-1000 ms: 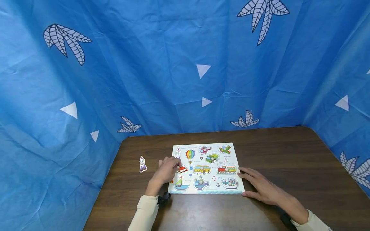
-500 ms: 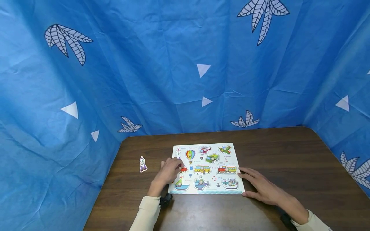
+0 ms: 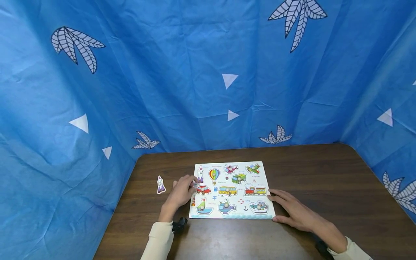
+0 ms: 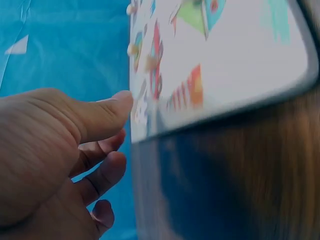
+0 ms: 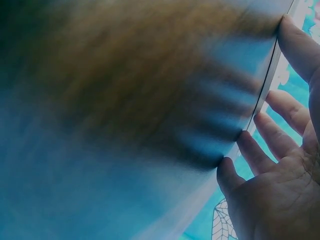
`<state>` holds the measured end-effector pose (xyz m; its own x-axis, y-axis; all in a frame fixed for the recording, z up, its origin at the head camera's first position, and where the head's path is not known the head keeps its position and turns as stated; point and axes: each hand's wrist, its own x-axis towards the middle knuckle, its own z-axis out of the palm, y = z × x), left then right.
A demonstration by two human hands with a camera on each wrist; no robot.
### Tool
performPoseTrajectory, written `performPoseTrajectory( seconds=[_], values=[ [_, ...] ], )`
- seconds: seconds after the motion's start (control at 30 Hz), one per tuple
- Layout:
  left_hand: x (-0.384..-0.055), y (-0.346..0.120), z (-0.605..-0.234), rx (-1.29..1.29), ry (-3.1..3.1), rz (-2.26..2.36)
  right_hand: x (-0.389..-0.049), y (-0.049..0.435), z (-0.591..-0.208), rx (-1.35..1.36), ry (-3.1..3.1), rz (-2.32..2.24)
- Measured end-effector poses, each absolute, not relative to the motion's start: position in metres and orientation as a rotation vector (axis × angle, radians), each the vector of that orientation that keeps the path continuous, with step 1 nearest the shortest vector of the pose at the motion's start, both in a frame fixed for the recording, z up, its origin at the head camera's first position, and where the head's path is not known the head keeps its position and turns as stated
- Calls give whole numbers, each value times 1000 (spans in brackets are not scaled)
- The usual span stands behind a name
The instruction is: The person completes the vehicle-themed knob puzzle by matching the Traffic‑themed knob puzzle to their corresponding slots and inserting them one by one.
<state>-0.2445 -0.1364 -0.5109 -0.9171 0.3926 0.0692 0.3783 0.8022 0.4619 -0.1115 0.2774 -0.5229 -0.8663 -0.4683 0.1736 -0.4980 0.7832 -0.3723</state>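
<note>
A white peg puzzle board [image 3: 227, 215] with vehicle pictures lies on the wooden table. My left hand [image 3: 180, 195] hovers at its left edge, with fingers loosely bent and nothing between them; in the left wrist view, the thumb [image 4: 107, 115] and fingertips are apart. Just right of those fingers, the red car piece [image 3: 203, 190] sits in the board above the sailboat piece [image 3: 203, 207]. A loose rocket piece [image 3: 160, 185] lies on the table left of the board, while a rocket picture [image 3: 200, 174] shows at the board's upper left. My right hand [image 3: 292, 209] rests its extended fingertips along the right edge.
The board also bears a balloon [image 3: 214, 174], a bus [image 3: 227, 190], a train [image 3: 255, 190], a ship [image 3: 258, 207] and several other vehicles, many with knobs. Brown tabletop [image 3: 325, 173] surrounds it. A blue patterned curtain [image 3: 182, 90] hangs behind and at both sides.
My left hand has drawn back left from the red car, its fingers off the piece, and the car now shows fully in the board. The right hand has stayed at the board's edge.
</note>
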Motion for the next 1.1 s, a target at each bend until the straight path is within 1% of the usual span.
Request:
performPoseTrajectory(
  seconds=[0.33, 0.53, 0.77, 1.1],
  values=[
    [-257, -184, -512, 523, 3034, 824, -111, 277, -522, 796, -2908, 642],
    [-261, -210, -512, 374, 3042, 817, -111, 277, -524, 793, -2904, 633],
    [-264, -233, -509, 267, 3028, 805, -110, 276, -525, 782, -2884, 632],
    [-267, -254, -517, 208, 2998, 744, -114, 276, -524, 788, -2880, 628]
  ],
)
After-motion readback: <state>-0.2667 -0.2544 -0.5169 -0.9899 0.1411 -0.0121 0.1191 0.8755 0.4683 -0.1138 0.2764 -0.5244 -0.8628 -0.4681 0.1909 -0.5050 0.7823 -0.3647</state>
